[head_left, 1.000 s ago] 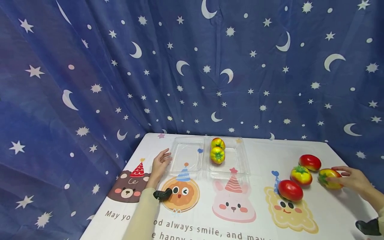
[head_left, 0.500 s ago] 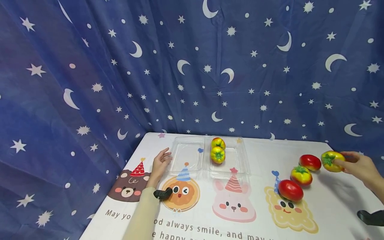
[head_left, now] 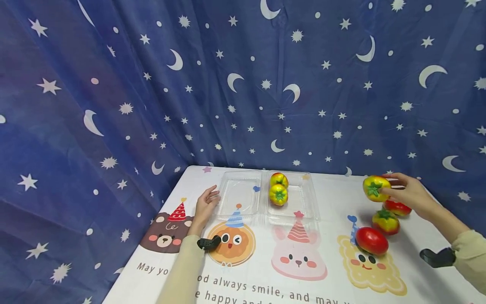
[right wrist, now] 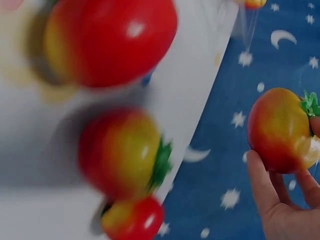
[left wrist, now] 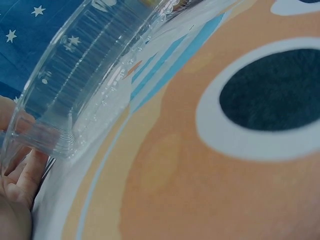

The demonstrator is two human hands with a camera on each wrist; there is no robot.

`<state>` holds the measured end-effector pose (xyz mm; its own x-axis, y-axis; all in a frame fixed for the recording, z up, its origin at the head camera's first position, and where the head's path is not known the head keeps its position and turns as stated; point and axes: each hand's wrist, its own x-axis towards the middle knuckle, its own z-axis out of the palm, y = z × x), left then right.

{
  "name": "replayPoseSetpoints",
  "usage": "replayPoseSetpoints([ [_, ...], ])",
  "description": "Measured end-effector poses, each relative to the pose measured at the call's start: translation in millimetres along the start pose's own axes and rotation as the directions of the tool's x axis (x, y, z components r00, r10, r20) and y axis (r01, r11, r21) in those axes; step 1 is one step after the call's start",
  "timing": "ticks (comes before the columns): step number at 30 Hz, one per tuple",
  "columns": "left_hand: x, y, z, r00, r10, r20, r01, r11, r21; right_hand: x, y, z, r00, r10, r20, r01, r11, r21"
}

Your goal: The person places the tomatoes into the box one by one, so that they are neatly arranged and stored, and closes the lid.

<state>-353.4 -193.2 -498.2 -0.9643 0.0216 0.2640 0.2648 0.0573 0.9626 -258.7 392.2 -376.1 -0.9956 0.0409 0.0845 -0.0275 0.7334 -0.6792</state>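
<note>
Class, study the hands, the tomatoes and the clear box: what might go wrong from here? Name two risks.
The right hand holds a tomato in the air above three loose tomatoes; a slip may scatter them. The clear box looks light, and the left hand touches only its open lid, so it might slide.

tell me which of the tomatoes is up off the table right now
The yellow-green tomato gripped in the right hand. It is held in the air, while three others lie on the table and two sit in the clear tray.
</note>
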Motion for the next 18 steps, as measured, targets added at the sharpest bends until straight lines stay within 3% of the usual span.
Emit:
replayPoseSetpoints([
  [8, -1.4, 4.1, 1.8, 1.000, -0.015, 0.005, 0.015, 1.000, 0.018, 17.1, -49.1, 51.9, 0.992, -0.069, 0.102, 0.055, 0.990, 0.132],
  [18, -1.0, 4.3, 2.5, 1.000, -0.004, -0.003, 0.004, 0.999, 0.035, 36.7, -96.6, 126.6, 0.965, -0.198, 0.172, 0.161, 0.965, 0.205],
])
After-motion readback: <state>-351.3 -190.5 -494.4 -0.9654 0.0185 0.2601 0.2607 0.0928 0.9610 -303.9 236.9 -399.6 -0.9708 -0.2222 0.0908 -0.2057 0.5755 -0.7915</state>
